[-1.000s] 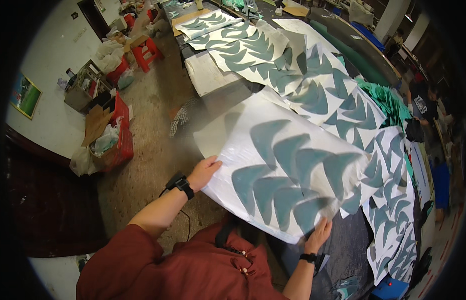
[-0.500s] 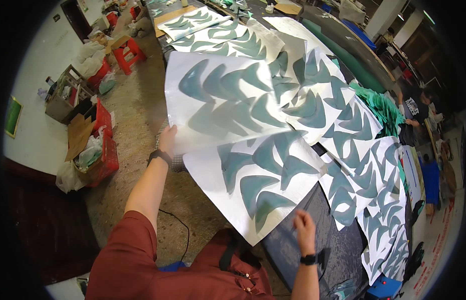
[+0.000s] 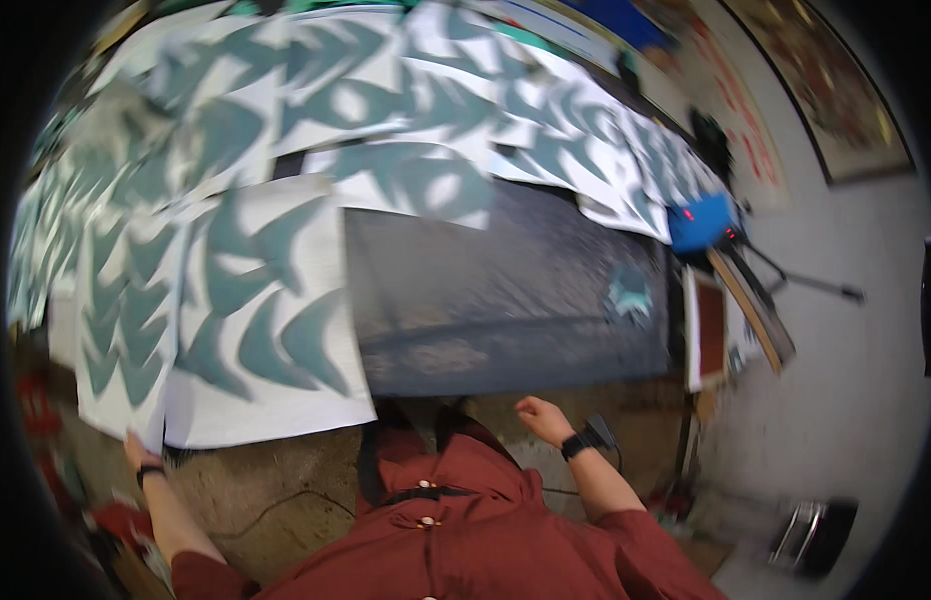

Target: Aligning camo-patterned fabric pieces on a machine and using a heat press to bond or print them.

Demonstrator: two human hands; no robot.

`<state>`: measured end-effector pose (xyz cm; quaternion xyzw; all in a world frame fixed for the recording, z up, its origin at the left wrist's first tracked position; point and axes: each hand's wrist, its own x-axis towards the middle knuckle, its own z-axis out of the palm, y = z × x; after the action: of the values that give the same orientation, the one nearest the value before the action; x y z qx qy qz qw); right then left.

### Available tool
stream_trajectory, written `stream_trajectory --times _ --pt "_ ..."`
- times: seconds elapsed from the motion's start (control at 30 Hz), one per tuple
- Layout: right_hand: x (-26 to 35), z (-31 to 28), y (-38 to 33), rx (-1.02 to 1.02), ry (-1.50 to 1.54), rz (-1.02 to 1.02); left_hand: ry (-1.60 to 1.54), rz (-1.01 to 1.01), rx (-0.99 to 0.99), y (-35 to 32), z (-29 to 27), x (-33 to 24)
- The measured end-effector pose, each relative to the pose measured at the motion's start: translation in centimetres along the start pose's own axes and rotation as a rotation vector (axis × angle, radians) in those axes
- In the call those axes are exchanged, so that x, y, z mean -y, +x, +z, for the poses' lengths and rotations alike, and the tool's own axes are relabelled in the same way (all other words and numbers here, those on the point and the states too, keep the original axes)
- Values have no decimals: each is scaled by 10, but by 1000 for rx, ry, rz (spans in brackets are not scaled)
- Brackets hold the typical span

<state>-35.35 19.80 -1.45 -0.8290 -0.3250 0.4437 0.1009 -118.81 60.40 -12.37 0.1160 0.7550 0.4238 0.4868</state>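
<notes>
My left hand (image 3: 140, 450) pinches the near edge of a white sheet (image 3: 125, 412) patterned with grey-green crescents, at the table's front left. Beside it lies a second white sheet (image 3: 270, 420) with larger curved grey-green shapes; its front edge hangs slightly past the table edge. My right hand (image 3: 545, 418) is held just in front of the table, fingers curled in loosely, with nothing visible in them. Farther back, several overlapping patterned sheets (image 3: 455, 125) spread across the table. Motion blurs parts of the view.
The dark tabletop (image 3: 455, 300) shows in the middle and right. A small green scrap (image 3: 630, 293) lies on it. At its right end stand a blue box (image 3: 700, 222) with red lights and a curved wooden piece (image 3: 750, 310). A dark cable (image 3: 285, 500) runs along the floor.
The view has swung right. The sheet in my left hand, raised before, now lies lower at the table's left. My right hand is now in front of the table edge, still curled.
</notes>
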Motion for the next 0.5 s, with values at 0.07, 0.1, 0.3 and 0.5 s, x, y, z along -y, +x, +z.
stream_trajectory --times 0.07,0.1,0.3,0.5 --pt "-17 9 -17 -34 76 112 -157 -115 -3 0 18 -3" --pt "-30 12 -18 9 160 142 -120 -92 69 -6 28 -1" --pt "-76 32 -34 -30 168 148 306 49 -173 -47 64 -13" --pt "-109 1 -25 -175 662 150 467 324 -338 -98 128 -16"
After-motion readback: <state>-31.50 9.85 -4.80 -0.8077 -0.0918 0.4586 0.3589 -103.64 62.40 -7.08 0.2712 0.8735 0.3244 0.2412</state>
